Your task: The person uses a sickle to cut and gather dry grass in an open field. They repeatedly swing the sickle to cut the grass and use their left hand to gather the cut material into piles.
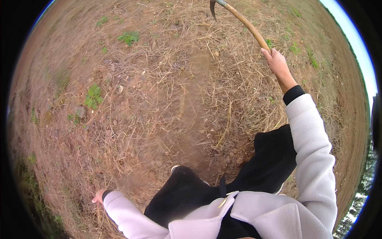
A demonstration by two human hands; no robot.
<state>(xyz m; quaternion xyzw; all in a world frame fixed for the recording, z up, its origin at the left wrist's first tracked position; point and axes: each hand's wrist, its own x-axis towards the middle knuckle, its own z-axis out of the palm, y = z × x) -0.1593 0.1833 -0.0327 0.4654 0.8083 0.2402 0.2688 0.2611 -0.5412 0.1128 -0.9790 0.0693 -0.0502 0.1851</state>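
Observation:
In the head view my right hand [278, 64] is closed around the lower end of a long wooden handle [249, 27]. The handle belongs to a sickle-like tool, whose dark curved blade [212, 10] points down near the top edge and is partly cut off. The tool is held out ahead of me, with straw-covered ground behind it. Low at the left, my left hand [99, 196] reaches out beside dry grass [86, 215]. Only part of that hand shows past its cuff, and whether it grips any stalks is unclear.
Dry straw [229, 77] covers the reddish soil. Green weeds [94, 96] grow in patches, one near a grey stone [80, 111]. My legs in black trousers [268, 158] stand apart. Bare, tilled-looking soil [350, 113] runs along the right.

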